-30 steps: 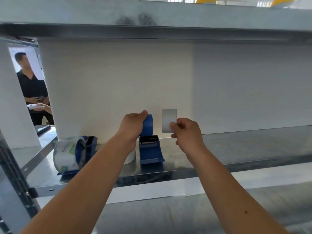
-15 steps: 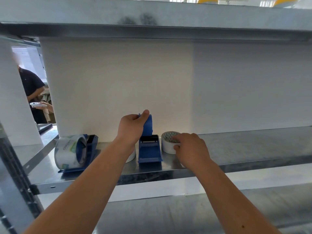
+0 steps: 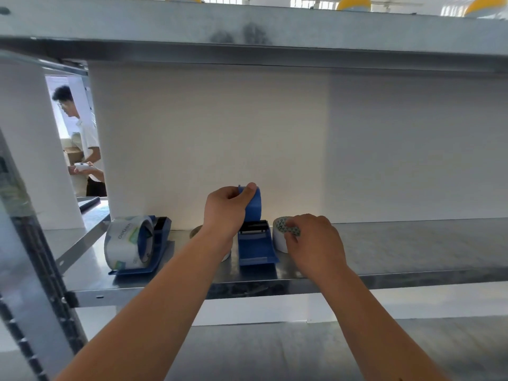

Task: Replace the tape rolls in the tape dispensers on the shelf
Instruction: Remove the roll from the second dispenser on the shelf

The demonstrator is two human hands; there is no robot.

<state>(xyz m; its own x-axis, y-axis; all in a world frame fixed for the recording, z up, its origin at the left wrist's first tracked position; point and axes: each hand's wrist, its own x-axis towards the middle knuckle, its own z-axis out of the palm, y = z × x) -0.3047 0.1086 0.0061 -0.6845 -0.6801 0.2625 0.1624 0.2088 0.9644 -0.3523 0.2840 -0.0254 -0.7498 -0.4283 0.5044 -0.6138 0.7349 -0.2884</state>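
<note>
A blue tape dispenser stands on the metal shelf at the centre, with no roll on it. My left hand grips its upper blue wheel part. Just to its right a white tape roll lies flat on the shelf, and my right hand rests on it with fingers on its rim. A second blue dispenser at the left carries a clear tape roll. Another whitish roll is mostly hidden behind my left wrist.
A white back panel closes the shelf behind the dispensers. The upper shelf hangs low overhead. A slotted metal upright stands at the left. Through the left gap a person stands holding a small white object.
My right hand brought the white roll down from the air and laid it flat on the shelf beside the dispenser. My left hand stayed on the dispenser.
</note>
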